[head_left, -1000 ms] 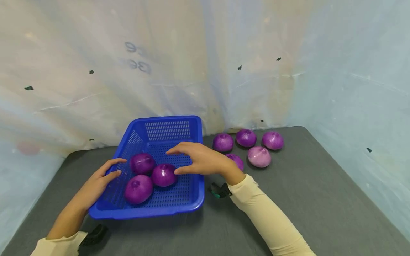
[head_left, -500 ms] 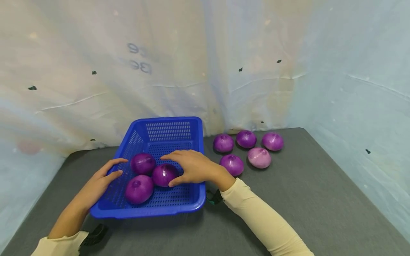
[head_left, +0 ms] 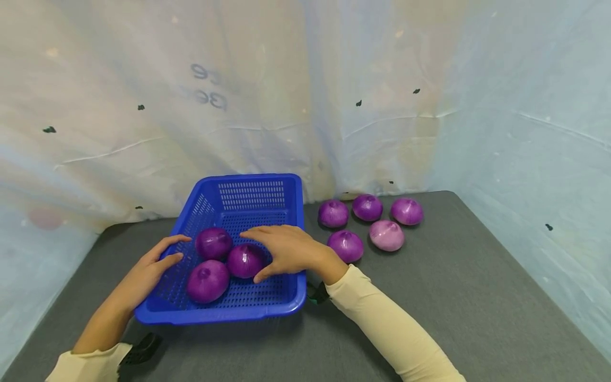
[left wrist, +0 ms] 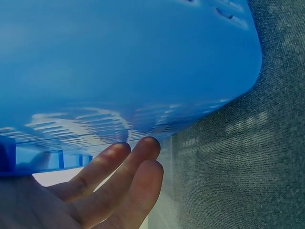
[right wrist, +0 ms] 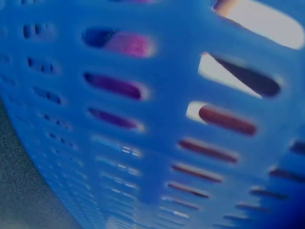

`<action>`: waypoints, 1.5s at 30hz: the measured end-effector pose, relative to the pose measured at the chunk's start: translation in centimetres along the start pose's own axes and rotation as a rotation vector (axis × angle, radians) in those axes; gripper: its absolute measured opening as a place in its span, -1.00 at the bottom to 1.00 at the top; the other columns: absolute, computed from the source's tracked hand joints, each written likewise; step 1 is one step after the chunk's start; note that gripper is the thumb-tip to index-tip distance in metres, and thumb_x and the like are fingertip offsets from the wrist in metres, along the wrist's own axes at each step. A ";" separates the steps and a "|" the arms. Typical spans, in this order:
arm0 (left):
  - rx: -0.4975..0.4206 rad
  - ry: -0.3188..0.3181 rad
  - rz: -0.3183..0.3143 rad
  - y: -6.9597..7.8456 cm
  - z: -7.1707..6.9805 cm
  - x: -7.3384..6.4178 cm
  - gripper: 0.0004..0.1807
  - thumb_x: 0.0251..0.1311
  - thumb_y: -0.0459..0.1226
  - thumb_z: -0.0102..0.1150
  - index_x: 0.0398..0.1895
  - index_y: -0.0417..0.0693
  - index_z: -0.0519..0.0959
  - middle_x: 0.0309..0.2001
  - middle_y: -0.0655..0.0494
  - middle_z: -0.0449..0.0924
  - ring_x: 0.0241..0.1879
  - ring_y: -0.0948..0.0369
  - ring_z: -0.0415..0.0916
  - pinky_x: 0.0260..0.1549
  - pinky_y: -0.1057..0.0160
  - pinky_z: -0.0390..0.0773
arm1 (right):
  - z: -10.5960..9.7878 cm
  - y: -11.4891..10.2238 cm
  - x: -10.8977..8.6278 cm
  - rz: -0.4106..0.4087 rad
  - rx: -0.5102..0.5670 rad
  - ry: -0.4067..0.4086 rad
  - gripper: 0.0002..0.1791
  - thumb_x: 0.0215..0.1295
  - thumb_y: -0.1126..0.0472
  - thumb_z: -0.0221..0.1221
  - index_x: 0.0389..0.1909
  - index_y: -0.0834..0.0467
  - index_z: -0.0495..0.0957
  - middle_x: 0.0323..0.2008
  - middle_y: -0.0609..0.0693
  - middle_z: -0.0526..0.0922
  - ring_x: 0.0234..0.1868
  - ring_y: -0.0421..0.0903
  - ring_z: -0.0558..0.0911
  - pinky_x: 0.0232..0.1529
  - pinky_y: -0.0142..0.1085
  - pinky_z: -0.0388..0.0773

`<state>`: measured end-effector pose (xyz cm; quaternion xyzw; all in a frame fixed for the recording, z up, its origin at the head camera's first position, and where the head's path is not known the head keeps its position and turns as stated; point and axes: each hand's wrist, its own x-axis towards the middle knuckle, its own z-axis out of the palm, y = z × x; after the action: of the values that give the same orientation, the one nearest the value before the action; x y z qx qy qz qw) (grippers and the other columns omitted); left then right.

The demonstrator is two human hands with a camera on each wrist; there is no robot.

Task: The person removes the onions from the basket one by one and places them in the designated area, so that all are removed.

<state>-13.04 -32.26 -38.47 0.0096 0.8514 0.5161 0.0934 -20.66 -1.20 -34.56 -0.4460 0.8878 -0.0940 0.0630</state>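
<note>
In the head view, a blue plastic basket [head_left: 219, 317] with slotted walls holds three shiny purple onions. My left hand [head_left: 149, 270] grips its left rim, thumb and forefinger over the inside; in the left wrist view, other fingers [left wrist: 138, 191] lie along the outer wall. Reaching over the right rim, my right hand [head_left: 286, 249] holds the rightmost onion [head_left: 245, 260], fingers along its far side and thumb at its near side. Beside it lie a second onion [head_left: 213, 243] and a third onion [head_left: 207, 281]. The right wrist view shows mostly the basket's slotted wall [right wrist: 162, 95].
Right of the basket, several more onions sit on the dark grey table [head_left: 458, 297], among them a paler pink onion [head_left: 386, 235] and a purple onion [head_left: 346, 245] near the rim. Pale plastic sheeting [head_left: 267, 95] hangs behind the table and at its sides.
My right hand has moved slightly left and nearer, closing round the rightmost onion in the basket. The onions have stayed in place, and my left hand keeps its place on the rim.
</note>
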 end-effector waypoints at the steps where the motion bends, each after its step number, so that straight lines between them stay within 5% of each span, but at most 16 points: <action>1: 0.001 -0.001 -0.001 0.0 0.0 0.0 -0.46 0.55 -0.02 -0.19 0.49 0.08 0.08 0.52 -0.38 -0.19 0.09 -0.22 0.49 -0.27 -0.03 0.67 | 0.0 0.0 0.0 0.000 -0.018 -0.006 0.03 0.05 -0.35 0.37 0.52 -0.18 0.16 0.50 -0.14 0.27 0.48 -0.11 0.33 0.40 -0.06 0.33; 14: 0.001 -0.004 0.005 0.0 0.0 0.0 -0.44 0.55 0.00 -0.19 0.50 0.06 0.07 0.53 -0.39 -0.21 0.15 -0.35 0.43 -0.26 -0.09 0.68 | 0.0 -0.2 0.2 -0.020 -0.108 -0.098 0.05 0.07 -0.43 0.29 0.55 -0.19 0.09 0.41 -0.22 0.40 0.37 -0.22 0.44 0.31 -0.15 0.41; 20: -0.011 -0.007 0.013 0.3 -0.2 0.0 -0.42 0.54 0.02 -0.19 0.50 0.06 0.08 0.53 -0.37 -0.20 0.17 -0.35 0.41 -0.26 -0.08 0.68 | -0.1 -0.3 0.2 -0.068 -0.144 -0.109 -0.07 0.00 -0.32 0.42 0.43 -0.22 0.32 0.20 -0.23 0.53 0.20 -0.21 0.54 0.21 -0.16 0.46; 24: -0.015 -0.011 0.015 0.2 -0.1 0.0 -0.42 0.54 0.02 -0.19 0.50 0.06 0.08 0.53 -0.38 -0.20 0.18 -0.36 0.40 -0.27 -0.08 0.68 | 0.0 -0.3 0.1 -0.090 -0.156 -0.118 -0.16 -0.01 -0.32 0.42 0.35 -0.30 0.40 0.25 -0.27 0.51 0.24 -0.21 0.53 0.18 -0.16 0.47; 31: -0.014 -0.006 0.014 0.0 -0.1 0.0 -0.45 0.55 0.00 -0.19 0.49 0.09 0.09 0.53 -0.38 -0.20 0.15 -0.30 0.44 -0.26 -0.06 0.68 | 0.0 -0.2 0.1 -0.073 -0.107 -0.168 -0.25 -0.05 -0.31 0.45 0.24 -0.48 0.43 0.17 -0.45 0.58 -0.01 -0.30 0.61 -0.14 -0.28 0.50; 38: -0.021 -0.009 0.020 0.0 -0.1 0.1 -0.46 0.56 -0.01 -0.20 0.49 0.09 0.09 0.52 -0.37 -0.18 0.10 -0.20 0.48 -0.26 -0.02 0.67 | -0.1 -0.4 0.2 -0.068 -0.166 -0.239 -0.12 -0.16 -0.34 0.49 0.30 -0.55 0.36 0.09 -0.48 0.61 -0.21 -0.32 0.57 -0.31 -0.30 0.46; 45: -0.004 -0.004 0.024 -0.1 -0.1 0.1 -0.46 0.56 -0.01 -0.21 0.49 0.08 0.09 0.51 -0.39 -0.17 0.13 -0.25 0.46 -0.26 -0.04 0.67 | -0.1 -0.5 0.3 -0.075 -0.156 -0.272 -0.13 -0.16 -0.29 0.51 0.29 -0.51 0.40 0.00 -0.54 0.63 -0.12 -0.41 0.56 -0.23 -0.36 0.43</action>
<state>-13.16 -32.34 -38.54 0.0203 0.8499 0.5189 0.0888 -20.45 -1.69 -34.31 -0.4912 0.8583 0.0340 0.1442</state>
